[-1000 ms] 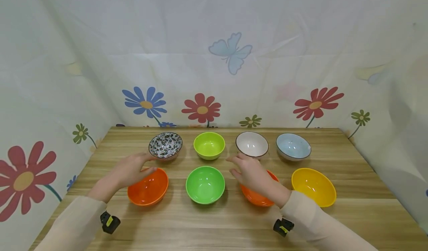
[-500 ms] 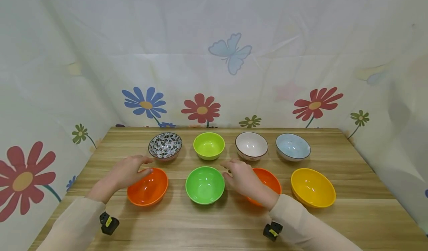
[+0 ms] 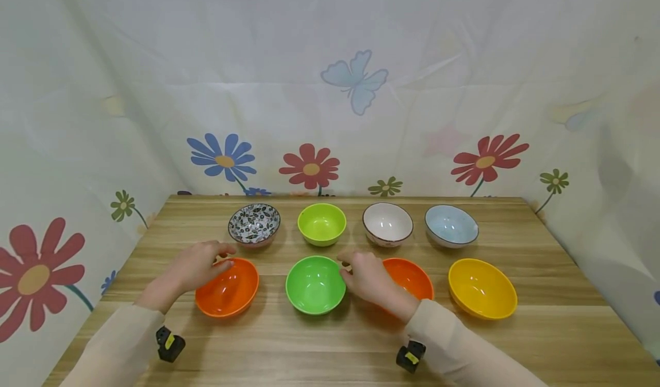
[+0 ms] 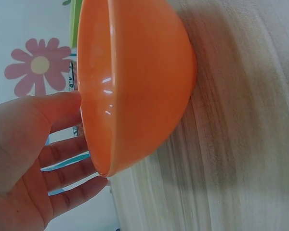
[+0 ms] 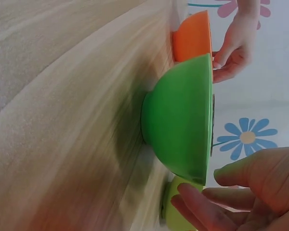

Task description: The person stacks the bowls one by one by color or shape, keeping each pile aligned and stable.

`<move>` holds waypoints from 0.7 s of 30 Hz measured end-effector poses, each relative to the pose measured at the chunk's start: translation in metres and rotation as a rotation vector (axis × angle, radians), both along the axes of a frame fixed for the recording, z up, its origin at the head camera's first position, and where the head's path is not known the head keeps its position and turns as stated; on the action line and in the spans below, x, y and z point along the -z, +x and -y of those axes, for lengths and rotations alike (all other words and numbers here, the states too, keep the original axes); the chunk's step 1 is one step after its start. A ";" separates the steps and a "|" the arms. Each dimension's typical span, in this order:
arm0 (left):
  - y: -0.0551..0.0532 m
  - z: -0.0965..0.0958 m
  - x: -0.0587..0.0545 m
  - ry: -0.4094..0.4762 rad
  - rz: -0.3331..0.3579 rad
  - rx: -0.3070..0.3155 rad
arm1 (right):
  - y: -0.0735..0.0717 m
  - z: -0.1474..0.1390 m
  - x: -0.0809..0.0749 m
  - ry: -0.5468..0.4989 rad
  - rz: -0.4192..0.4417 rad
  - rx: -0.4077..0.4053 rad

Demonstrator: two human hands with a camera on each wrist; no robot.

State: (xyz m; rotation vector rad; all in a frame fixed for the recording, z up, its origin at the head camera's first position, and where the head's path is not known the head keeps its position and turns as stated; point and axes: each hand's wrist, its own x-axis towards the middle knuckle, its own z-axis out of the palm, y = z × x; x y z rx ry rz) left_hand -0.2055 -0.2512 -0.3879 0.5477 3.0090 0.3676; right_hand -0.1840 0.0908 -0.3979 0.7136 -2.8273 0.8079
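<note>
In the head view my left hand point(image 3: 192, 268) hovers at the upper-left rim of the left orange bowl point(image 3: 234, 295). The left wrist view puts its thumb beside the near rim and its loosely spread fingers beyond the bowl; whether they touch it I cannot tell. My right hand point(image 3: 370, 278) is at the right rim of the green bowl point(image 3: 315, 289), in front of a second orange bowl point(image 3: 415, 278) that it partly covers. In the right wrist view the thumb and fingers stand apart on either side of the green rim point(image 5: 207, 120), without a visible grip.
A yellow bowl point(image 3: 482, 289) stands at the right of the front row. Behind are a black-and-white patterned bowl point(image 3: 255, 225), a lime bowl point(image 3: 322, 226), a white bowl point(image 3: 388, 223) and a pale blue bowl point(image 3: 451, 226). A flowered curtain point(image 3: 247, 89) rises beyond the wooden table point(image 3: 289, 350).
My right hand has moved left and slightly lower, from above the right orange bowl to the green bowl's rim. My left hand has barely shifted. The bowls stay in place.
</note>
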 end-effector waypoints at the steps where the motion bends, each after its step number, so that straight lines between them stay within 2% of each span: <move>1: 0.000 0.000 0.000 0.003 -0.005 0.003 | 0.000 0.000 0.001 0.003 0.001 0.003; 9: -0.002 0.001 0.005 0.015 -0.049 0.030 | -0.002 0.001 0.004 -0.013 0.003 0.014; 21: -0.004 0.002 0.006 0.027 -0.039 0.018 | -0.001 0.005 0.009 -0.006 -0.024 0.040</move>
